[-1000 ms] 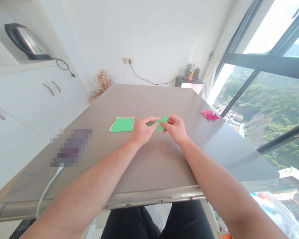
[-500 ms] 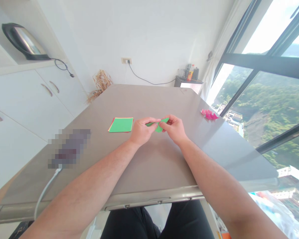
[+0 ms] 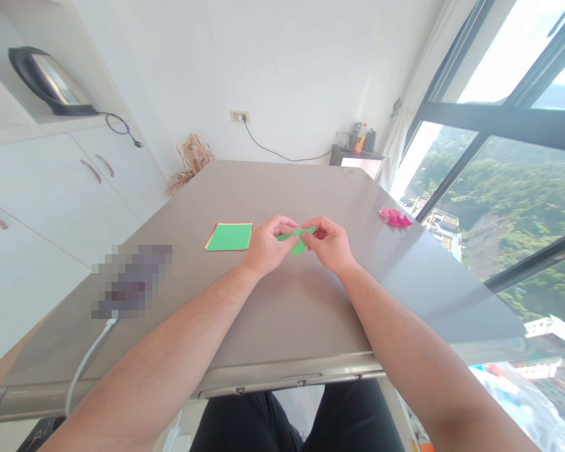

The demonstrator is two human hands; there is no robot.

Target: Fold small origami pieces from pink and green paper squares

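Note:
Between my two hands is a piece of folded green paper [image 3: 299, 247], held just above the table. My left hand [image 3: 269, 245] pinches its left side, with the thumb in front and the fingers curved behind. On the other side, my right hand [image 3: 330, 242] grips the paper's right part between thumb and fingers. A lower flap of the paper hangs down between the thumbs. Some of the folds are hidden by my fingers. Left of my left hand lies a stack of square paper [image 3: 230, 237], green on top, with red and yellowish edges showing beneath.
Pink folded paper pieces [image 3: 395, 217] lie near the table's right edge, by the window. A blurred-out dark object [image 3: 134, 279] with a white cable [image 3: 90, 358] is on the left. Dried stalks [image 3: 193, 157] stand beyond the grey table's [image 3: 292, 188] far left corner.
My left fingers have lifted and spread a little off the paper's middle. The green paper's right part has tilted slightly lower, and more of its centre shows between my hands.

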